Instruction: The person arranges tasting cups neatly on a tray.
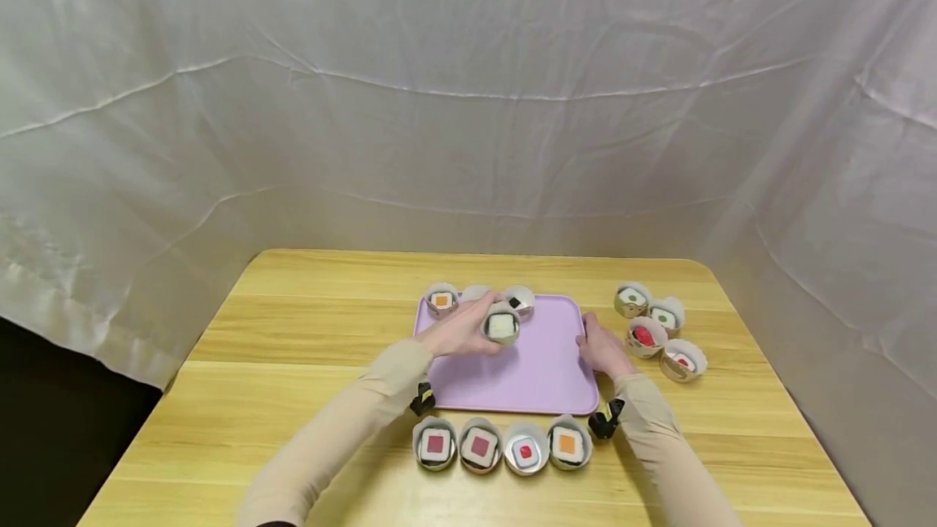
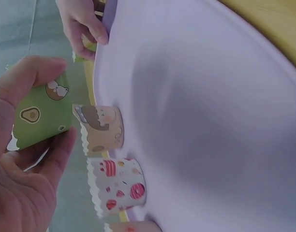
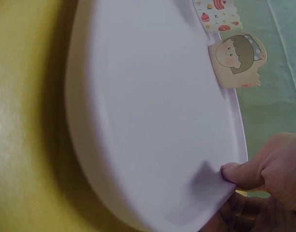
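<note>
My left hand grips a green paper cup printed with an avocado, thumb on one side and fingers on the other. In the head view, a white-topped sushi piece sits inside that cup, over the lilac tray. My right hand pinches the tray's right edge, its thumb lying over the rim. Along the tray's back edge stand a cup with an orange-topped piece, a cup with red prints, partly hidden by my left hand in the head view, and a beige cup with a drawn face.
Several cups stand in a row before the tray, among them one with an orange-centred piece and one with a red-dotted piece. Right of my right hand, several more cluster, one holding a red piece. Pale curtains surround the wooden table.
</note>
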Tool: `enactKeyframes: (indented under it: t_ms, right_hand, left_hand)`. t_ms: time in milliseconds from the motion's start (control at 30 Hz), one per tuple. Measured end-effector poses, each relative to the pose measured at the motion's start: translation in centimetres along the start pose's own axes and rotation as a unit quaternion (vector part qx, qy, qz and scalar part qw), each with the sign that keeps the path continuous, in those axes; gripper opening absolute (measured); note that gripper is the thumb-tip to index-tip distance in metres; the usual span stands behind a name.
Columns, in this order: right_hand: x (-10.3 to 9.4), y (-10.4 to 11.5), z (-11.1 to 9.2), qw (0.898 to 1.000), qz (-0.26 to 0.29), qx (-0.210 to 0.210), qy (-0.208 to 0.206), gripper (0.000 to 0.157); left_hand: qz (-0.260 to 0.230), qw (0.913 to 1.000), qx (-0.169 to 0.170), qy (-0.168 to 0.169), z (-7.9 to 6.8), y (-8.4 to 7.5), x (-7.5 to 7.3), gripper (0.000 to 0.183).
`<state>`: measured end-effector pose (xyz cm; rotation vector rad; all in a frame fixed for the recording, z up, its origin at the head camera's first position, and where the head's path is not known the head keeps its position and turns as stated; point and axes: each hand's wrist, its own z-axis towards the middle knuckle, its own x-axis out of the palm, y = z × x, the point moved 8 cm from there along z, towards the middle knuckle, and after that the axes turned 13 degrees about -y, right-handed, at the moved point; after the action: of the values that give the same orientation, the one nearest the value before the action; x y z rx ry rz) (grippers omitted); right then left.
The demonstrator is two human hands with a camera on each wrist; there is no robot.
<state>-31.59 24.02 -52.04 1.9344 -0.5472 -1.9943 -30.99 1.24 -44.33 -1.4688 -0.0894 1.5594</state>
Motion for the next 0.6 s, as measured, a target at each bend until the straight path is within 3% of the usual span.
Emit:
enactKeyframes:
  t_ms: [267, 600]
  right_hand:
    - [0.1, 0.0, -0.1, 1.000, 0.001, 0.000, 0.000, 0.040]
    - [0.1, 0.0, -0.1, 1.000, -0.005, 0.001, 0.002, 0.039]
  left_hand:
    - [-0.020, 0.9996, 0.019, -0.009, 1.5, -1.2, 0.9, 0.069]
    - [0.001, 0.9987, 0.051, -0.010, 3.6, -2.5, 2.0, 0.065]
